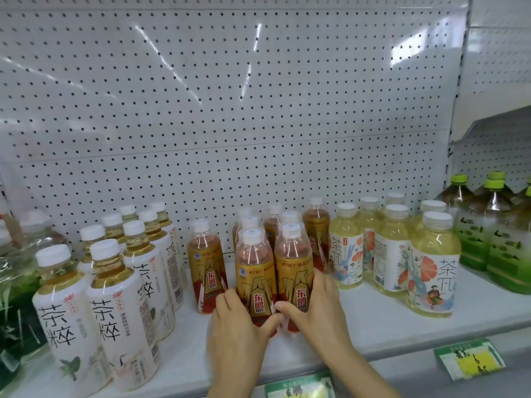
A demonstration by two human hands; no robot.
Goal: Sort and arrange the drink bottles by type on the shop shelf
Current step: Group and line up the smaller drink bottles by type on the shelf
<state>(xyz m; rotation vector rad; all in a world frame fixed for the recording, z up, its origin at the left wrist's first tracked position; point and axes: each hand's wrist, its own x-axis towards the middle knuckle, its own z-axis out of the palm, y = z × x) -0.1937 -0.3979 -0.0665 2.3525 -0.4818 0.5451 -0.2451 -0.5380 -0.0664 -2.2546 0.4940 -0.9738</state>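
Both hands [283, 317] cup two front gold bottles [274, 271].

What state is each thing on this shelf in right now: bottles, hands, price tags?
Left hand: gripping the front-left gold bottle.
Right hand: gripping the front-right gold bottle.
Lone gold bottle: upright, apart from its group.
White-label tea bottles: upright, capped, grouped left.
Floral-label tea bottles: upright, capped, grouped right.
Green-capped bottles: upright, far right.
Price tag: tilted on the shelf edge.
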